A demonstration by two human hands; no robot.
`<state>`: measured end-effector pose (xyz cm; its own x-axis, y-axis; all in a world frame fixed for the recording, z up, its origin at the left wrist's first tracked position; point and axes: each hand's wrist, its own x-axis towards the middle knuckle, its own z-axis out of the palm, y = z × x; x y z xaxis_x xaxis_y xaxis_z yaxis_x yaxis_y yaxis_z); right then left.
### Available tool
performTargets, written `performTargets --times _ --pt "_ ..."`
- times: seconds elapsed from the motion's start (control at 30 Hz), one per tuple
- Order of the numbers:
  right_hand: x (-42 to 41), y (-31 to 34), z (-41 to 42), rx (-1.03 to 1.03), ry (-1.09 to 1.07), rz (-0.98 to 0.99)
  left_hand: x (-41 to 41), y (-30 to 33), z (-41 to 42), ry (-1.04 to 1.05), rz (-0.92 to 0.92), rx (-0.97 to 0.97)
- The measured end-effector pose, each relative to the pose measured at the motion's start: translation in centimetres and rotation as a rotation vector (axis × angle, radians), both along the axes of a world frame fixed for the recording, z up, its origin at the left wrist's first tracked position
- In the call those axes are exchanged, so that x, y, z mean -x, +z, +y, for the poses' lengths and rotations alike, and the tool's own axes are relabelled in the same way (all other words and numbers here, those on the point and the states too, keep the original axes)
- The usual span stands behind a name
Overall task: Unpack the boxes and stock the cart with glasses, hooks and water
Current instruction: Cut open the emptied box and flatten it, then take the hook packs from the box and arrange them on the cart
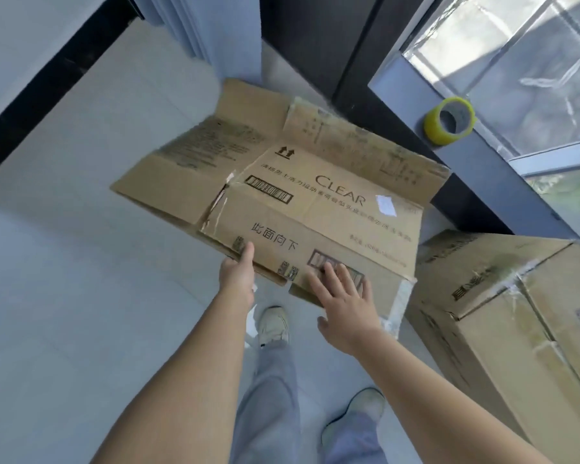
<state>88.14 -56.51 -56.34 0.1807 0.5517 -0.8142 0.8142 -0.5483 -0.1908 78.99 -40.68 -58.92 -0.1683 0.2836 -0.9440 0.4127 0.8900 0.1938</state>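
Observation:
A flattened brown cardboard box [302, 192] printed "CLEAR" hangs tilted above the floor in front of me. My left hand [236, 279] grips its near edge, thumb on top and fingers hidden underneath. My right hand [344, 296] lies flat on the near flap with fingers spread straight. A second brown box [509, 316], taped shut, stands on the floor at the right. No glasses, hooks, water or cart are in view.
A yellow tape roll [449, 125] sits on the window ledge at the upper right. A dark window frame [365, 61] runs behind the flat box. Pale curtains [208, 25] hang at the top. My feet stand on light floor tiles [64, 296].

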Motion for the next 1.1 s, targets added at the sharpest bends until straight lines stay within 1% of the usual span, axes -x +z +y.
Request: performTargets --times 0.03,0.07,0.1,0.2,0.27,0.3,0.37,0.53,0.7,0.9,1.0,1.1 --pt "0.0 -0.6 -0.2 0.126 -0.024 0.069 0.1 -0.7 -0.2 -0.101 0.132 0.012" --pt "0.0 -1.2 -0.2 0.207 -0.058 0.118 0.2 -1.4 -0.5 -0.201 0.196 0.001" --pt "0.3 -1.6 -0.2 0.235 -0.093 0.149 0.2 -1.9 -0.8 -0.366 0.208 -0.055" --pt "1.4 -1.6 -0.1 0.154 -0.183 0.166 -0.1 -2.4 -2.3 -1.062 0.136 -0.282" --pt "1.6 -1.1 -0.5 0.109 -0.192 0.119 -0.9 -1.8 -3.5 -1.458 0.106 -0.368" --pt "1.4 -0.6 -0.8 0.115 -0.208 0.099 -1.5 -1.2 -4.0 -1.612 0.094 -0.380" --pt "0.9 0.2 -1.6 0.150 -0.256 0.073 -2.6 0.0 -5.0 -1.817 0.071 -0.406" --pt "-0.6 3.3 -5.0 0.152 -0.417 0.026 -5.2 3.5 -7.1 -2.136 -0.010 -0.554" --pt "-2.0 7.3 -11.6 0.141 -0.654 0.001 -8.4 7.8 -12.1 -2.305 -0.120 -0.613" --pt "-2.6 11.0 -23.3 0.146 -0.832 -0.070 -12.3 12.8 -23.2 -2.495 -0.207 -0.742" --pt "-2.8 12.5 -29.8 0.127 -0.915 -0.097 -13.7 14.7 -29.2 -2.518 -0.219 -0.725" --pt "-2.6 14.0 -36.7 0.103 -0.979 -0.118 -14.5 16.3 -35.7 -2.584 -0.195 -0.707"
